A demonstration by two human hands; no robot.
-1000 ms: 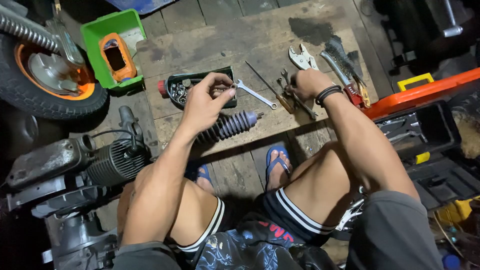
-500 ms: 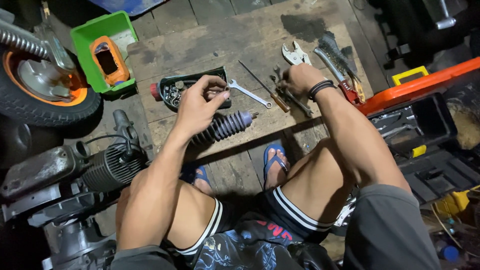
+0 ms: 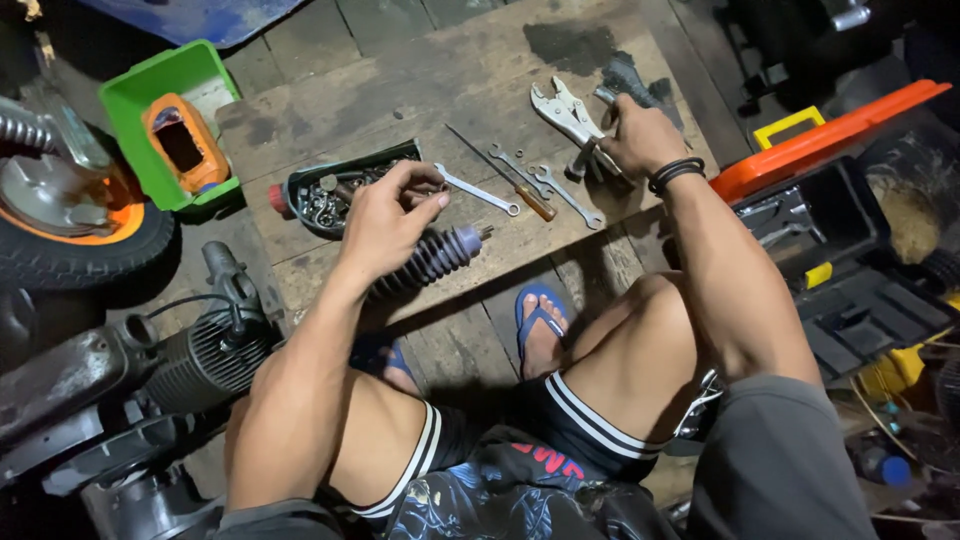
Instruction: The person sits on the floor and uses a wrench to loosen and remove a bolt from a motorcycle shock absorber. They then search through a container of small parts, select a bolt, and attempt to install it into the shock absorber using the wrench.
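My left hand point(image 3: 385, 215) hovers over a black tray of nuts and bolts point(image 3: 318, 198), fingers pinched together on something too small to make out. Just below it lies a ribbed rubber boot point(image 3: 430, 258) on the wooden board point(image 3: 400, 90). My right hand point(image 3: 632, 135) is closed around a metal tool point(image 3: 583, 160) among the pliers at the board's far right. Between the hands lie a spanner point(image 3: 480, 192), a screwdriver point(image 3: 505, 177) and another spanner point(image 3: 562, 192).
A green bin point(image 3: 165, 110) with an orange part stands at the left, beside a small wheel point(image 3: 70, 225). An engine point(image 3: 190, 360) sits at lower left. An orange-lidded black toolbox point(image 3: 830, 215) is at the right. My sandalled foot point(image 3: 540, 325) rests below the board.
My right hand has moved right from the middle tools to the pliers at the board's far edge and closed on one. My left hand stays over the tray.
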